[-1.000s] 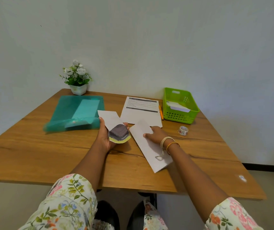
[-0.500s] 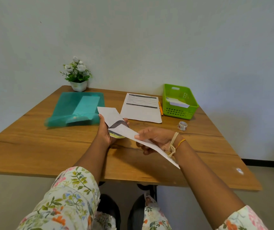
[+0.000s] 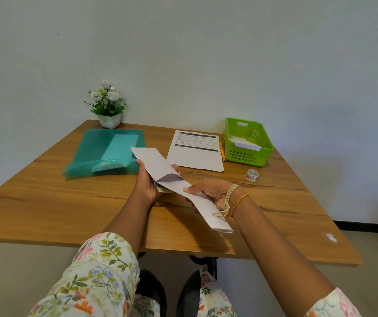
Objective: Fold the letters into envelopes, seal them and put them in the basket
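The right hand (image 3: 210, 191), which a second ago pressed the letter (image 3: 197, 200) flat on the table (image 3: 46, 202), now grips it lifted, its far end meeting the envelope (image 3: 153, 161) pinched in the left hand (image 3: 148, 184). Beyond the left hand lie a teal folder (image 3: 96, 152) and a plant (image 3: 108, 104). Beyond the right hand lie a printed sheet (image 3: 194, 154), pen (image 3: 222, 152), tape (image 3: 252, 175) and green basket (image 3: 247, 156) with an envelope inside.

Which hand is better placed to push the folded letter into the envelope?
Right. The right hand grips the folded white letter, its tip at the mouth of the white paper envelope, which the left hand holds open.
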